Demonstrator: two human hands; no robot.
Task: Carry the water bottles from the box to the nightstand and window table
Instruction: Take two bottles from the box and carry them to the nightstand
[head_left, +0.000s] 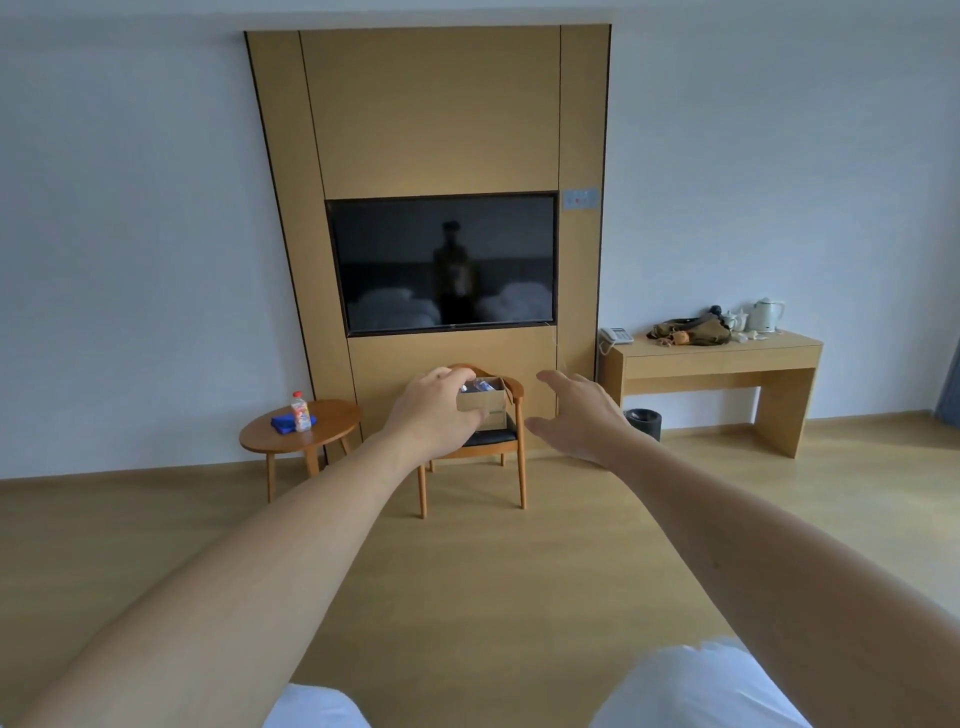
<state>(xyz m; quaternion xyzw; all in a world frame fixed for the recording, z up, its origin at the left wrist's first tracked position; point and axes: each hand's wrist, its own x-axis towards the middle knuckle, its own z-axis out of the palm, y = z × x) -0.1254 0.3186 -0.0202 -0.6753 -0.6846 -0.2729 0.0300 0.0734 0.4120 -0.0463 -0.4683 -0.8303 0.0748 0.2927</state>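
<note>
A small cardboard box (485, 404) sits on the seat of a wooden chair (511, 452) below the wall TV. Water bottles (480, 385) with blue labels lie in its open top. Both my arms are stretched out toward it across the room. My left hand (434, 410) is in front of the box's left side in the picture, fingers relaxed and empty. My right hand (576, 415) is to the right of the box, fingers spread and empty. Neither hand touches the box; it stands well beyond them.
A round wooden side table (332, 431) at the left carries a red-capped bottle (300, 411) and a blue cloth (284, 423). A desk (717, 364) at the right holds a phone, a bag and a kettle (766, 314). A dark bin (644, 420) stands beside it. Wooden floor lies between me and the chair.
</note>
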